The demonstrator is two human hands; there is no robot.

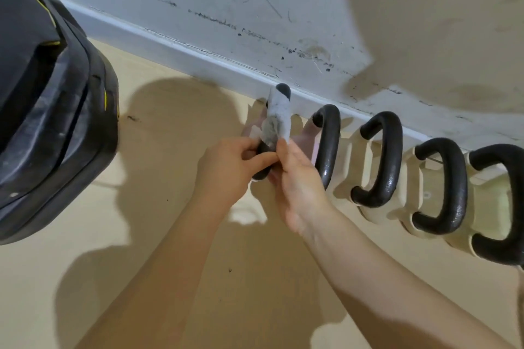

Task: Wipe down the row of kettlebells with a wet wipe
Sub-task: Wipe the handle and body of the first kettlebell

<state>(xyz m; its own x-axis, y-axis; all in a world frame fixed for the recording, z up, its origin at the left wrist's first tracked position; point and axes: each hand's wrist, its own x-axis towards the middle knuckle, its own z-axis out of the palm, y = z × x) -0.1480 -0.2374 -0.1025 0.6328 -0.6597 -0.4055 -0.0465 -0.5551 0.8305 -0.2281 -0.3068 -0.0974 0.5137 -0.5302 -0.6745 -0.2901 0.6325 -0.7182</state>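
Note:
Several kettlebells with cream bodies and black handles stand in a row along the wall. A white wet wipe (pixel 279 119), grey with dirt, is wrapped over the black handle (pixel 283 90) of the leftmost kettlebell. My left hand (pixel 232 170) pinches the wipe's lower end against that handle. My right hand (pixel 297 178) grips the wipe and handle from the right side. The body of this kettlebell is mostly hidden behind my hands. Its neighbour's black handle (pixel 329 147) stands just right of my right hand, then further handles (pixel 382 161) (pixel 445 190) follow.
A large black bag or padded gear with yellow trim (pixel 48 110) sits on the floor at the left. The scuffed white wall and skirting board (pixel 198 54) run directly behind the kettlebells. Tan floor (pixel 170 235) extends toward me.

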